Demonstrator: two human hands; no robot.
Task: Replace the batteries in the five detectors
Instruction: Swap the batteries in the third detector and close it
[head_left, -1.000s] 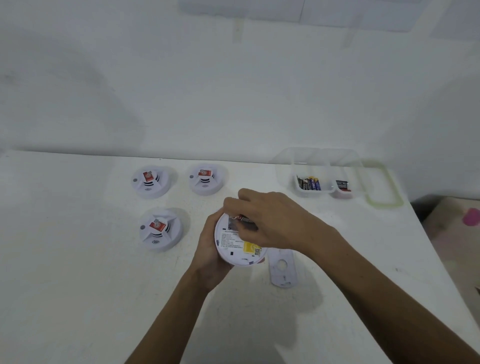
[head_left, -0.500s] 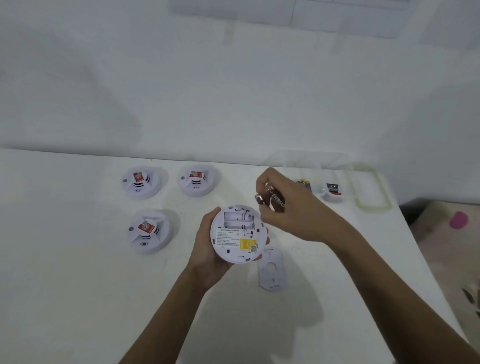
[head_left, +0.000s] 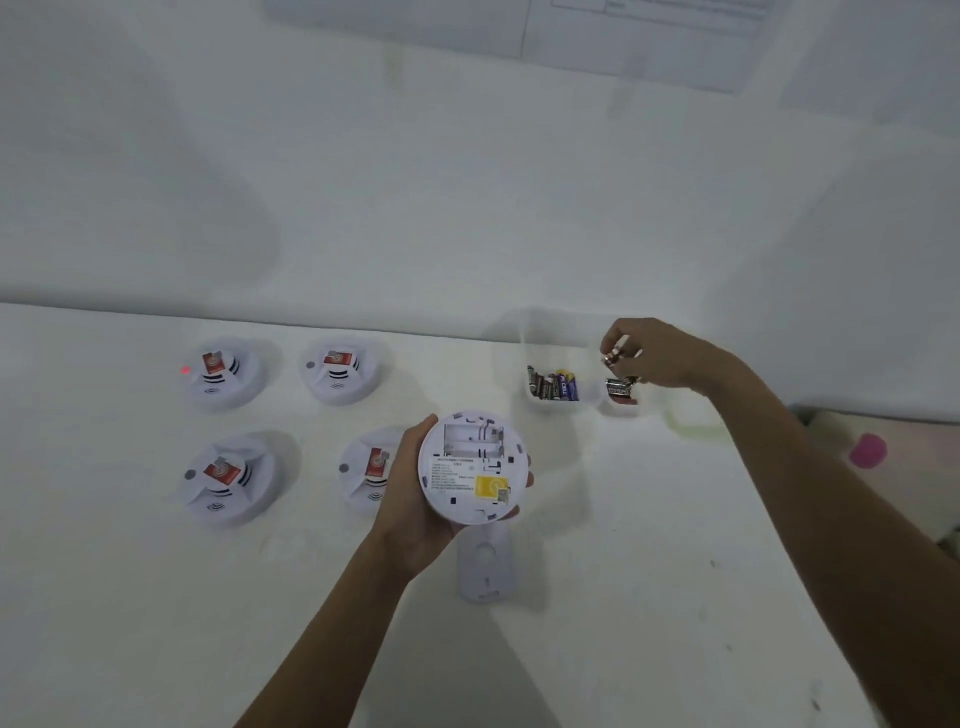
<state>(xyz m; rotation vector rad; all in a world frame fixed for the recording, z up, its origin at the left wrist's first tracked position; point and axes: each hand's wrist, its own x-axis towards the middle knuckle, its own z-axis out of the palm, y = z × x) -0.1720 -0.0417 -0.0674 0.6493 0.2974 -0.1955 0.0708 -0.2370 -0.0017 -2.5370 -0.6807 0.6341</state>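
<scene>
While the left hand (head_left: 410, 504) cups the detector (head_left: 470, 470) back-up — bay slots lying left-right — the right hand (head_left: 667, 358) pinches batteries (head_left: 614, 356).

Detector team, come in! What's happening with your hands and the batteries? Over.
Left hand holds detector, bay empty. Right hand pinches batteries over clear box. Nothing blocking.
</scene>
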